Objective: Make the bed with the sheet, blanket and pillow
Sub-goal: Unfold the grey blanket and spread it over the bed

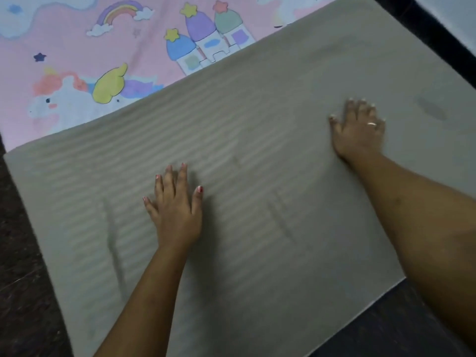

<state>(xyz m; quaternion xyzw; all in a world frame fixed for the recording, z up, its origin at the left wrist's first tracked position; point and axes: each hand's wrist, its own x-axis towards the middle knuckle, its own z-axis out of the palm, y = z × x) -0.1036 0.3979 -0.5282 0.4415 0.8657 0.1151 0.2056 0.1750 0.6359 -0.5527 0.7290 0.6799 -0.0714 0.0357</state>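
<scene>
A grey striped blanket (257, 130) lies spread flat over the near part of the bed. Beyond its far edge shows a pink sheet (77, 47) printed with unicorns, a rainbow and a castle. My left hand (175, 207) rests flat on the blanket near its middle, fingers straight and slightly spread. My right hand (359, 130) presses flat on the blanket further right and further away, with a ring on one finger. Faint creases run across the blanket between and beside my hands. No pillow is in view.
Dark floor (23, 266) borders the blanket on the left and at the bottom right (386, 328). A dark edge (438, 34) runs along the upper right of the bed, with a pale surface beyond it.
</scene>
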